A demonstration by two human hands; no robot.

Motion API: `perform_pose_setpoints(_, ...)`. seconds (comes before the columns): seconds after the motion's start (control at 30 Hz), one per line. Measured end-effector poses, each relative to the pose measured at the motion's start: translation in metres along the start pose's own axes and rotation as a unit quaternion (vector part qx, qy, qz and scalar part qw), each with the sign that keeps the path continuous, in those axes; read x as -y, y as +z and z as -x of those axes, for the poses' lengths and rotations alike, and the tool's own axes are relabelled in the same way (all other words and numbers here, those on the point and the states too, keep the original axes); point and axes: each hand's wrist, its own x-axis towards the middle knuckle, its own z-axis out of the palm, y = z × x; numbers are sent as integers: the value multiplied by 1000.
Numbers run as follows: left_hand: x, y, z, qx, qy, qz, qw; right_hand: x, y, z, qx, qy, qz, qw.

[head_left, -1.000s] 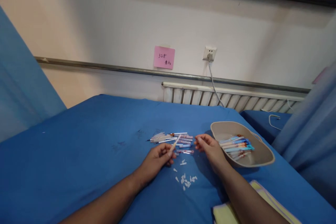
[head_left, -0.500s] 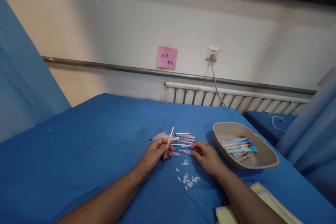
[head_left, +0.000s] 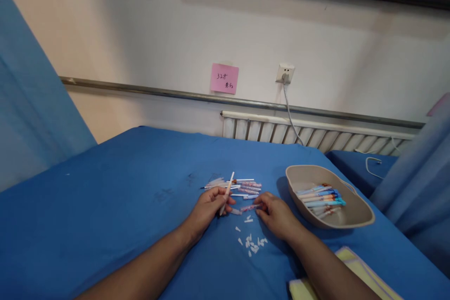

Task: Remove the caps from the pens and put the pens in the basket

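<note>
My left hand (head_left: 208,207) rests on the blue sheet (head_left: 123,197) and pinches a thin white pen refill (head_left: 228,185) that points up and away. My right hand (head_left: 276,213) is closed on a pink pen barrel (head_left: 248,207) lying low over the sheet between both hands. Beyond the hands lies a loose pile of pen parts (head_left: 239,183), white refills and pink barrels. Several small white caps (head_left: 252,243) are scattered on the sheet just in front of my wrists.
A beige oval tray (head_left: 355,215) holding assembled blue and orange pens (head_left: 321,195) sits to the right. A yellow cloth (head_left: 351,272) lies at the lower right. The back wall carries a radiator (head_left: 316,133), a socket with cable (head_left: 284,74) and a pink note (head_left: 224,78).
My left hand tilted the white refill from slanting right to pointing up. My right hand moved left from beside the tray and closed on the pink barrel, lifting it slightly.
</note>
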Motion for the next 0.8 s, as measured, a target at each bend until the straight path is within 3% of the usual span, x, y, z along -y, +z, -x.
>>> perform_pose_setpoints(0.57, 1, 0, -2, -4, -3, -6, 1000, 1, -1, 1, 22, 3, 38, 999)
perform_pose_setpoints(0.8, 1, -2, -3, -31, -10, 26, 999, -5, 1, -1, -7, 38, -38, 999)
